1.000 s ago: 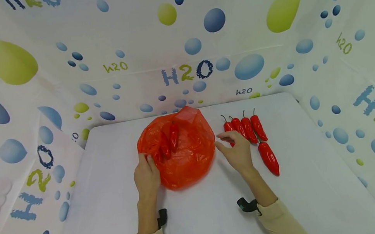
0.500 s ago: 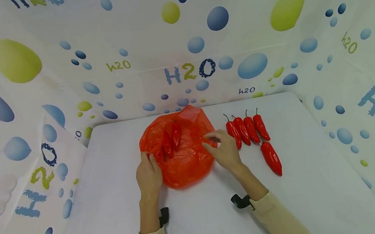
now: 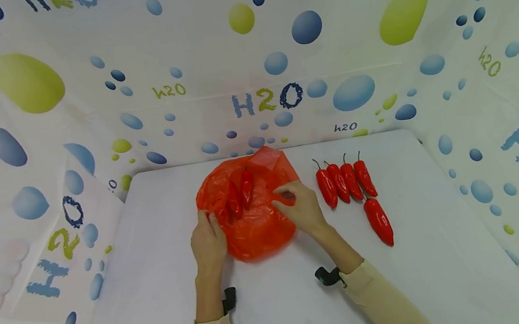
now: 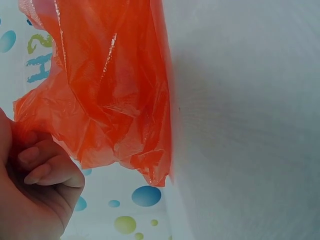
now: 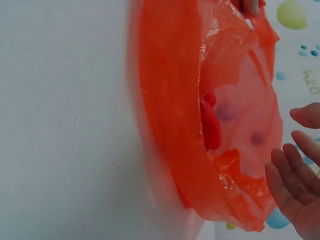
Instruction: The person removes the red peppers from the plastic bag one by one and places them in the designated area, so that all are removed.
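A red-orange plastic bag (image 3: 260,232) stands with its mouth spread on the white table. Inside it lie at least two red chili peppers (image 3: 246,188); the thin plastic blurs what else it may contain. My left hand (image 3: 208,244) pinches the bag's rim on the left, and in the left wrist view its fingers (image 4: 55,170) curl at the gathered plastic. Over the bag's right side hovers my right hand (image 3: 301,208), with nothing in it. The right wrist view shows that thumb and fingers (image 5: 285,175) apart, beside the bag's opening.
Right of the bag, several red chili peppers (image 3: 338,182) lie in a row, stems pointing away. One more pepper (image 3: 378,222) lies nearer, below the row. A wall sheet (image 3: 206,44) printed with bubbles and letters surrounds the table (image 3: 278,311) at the back and sides.
My right hand has moved left, from beside the row of peppers to over the bag's right side. The left hand keeps its hold on the rim. The head view has shifted slightly.
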The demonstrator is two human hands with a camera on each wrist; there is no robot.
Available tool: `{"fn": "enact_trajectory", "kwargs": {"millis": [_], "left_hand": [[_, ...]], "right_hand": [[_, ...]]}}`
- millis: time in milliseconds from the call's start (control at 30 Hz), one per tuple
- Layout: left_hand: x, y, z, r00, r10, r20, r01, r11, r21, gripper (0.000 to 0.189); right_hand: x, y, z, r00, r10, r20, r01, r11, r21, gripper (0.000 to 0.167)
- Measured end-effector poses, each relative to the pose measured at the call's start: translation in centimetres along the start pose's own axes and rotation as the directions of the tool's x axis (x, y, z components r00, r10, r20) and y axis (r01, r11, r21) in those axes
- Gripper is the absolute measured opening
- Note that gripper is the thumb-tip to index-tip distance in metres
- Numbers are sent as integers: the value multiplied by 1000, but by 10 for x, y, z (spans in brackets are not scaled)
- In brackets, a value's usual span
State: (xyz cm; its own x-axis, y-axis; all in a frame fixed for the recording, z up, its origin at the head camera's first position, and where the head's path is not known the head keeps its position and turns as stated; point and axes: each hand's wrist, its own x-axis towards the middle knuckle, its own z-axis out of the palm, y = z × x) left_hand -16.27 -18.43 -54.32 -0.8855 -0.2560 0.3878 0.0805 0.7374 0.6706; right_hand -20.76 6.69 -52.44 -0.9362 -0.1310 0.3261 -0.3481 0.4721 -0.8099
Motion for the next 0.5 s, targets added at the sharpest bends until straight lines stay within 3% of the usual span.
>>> {"fn": "enact_trajectory", "kwargs": {"millis": [300,500], "left_hand": [[1,-2,0,1000,6,-18,-6,1000,5,18],[1,-1,-1,1000,3,-12,-2,1000,10,19]], "right_hand": [[10,7,23,999,5,48,-4,1000,-12,30],[15,8,36,993,59,103,-60,998,11,33]]}}
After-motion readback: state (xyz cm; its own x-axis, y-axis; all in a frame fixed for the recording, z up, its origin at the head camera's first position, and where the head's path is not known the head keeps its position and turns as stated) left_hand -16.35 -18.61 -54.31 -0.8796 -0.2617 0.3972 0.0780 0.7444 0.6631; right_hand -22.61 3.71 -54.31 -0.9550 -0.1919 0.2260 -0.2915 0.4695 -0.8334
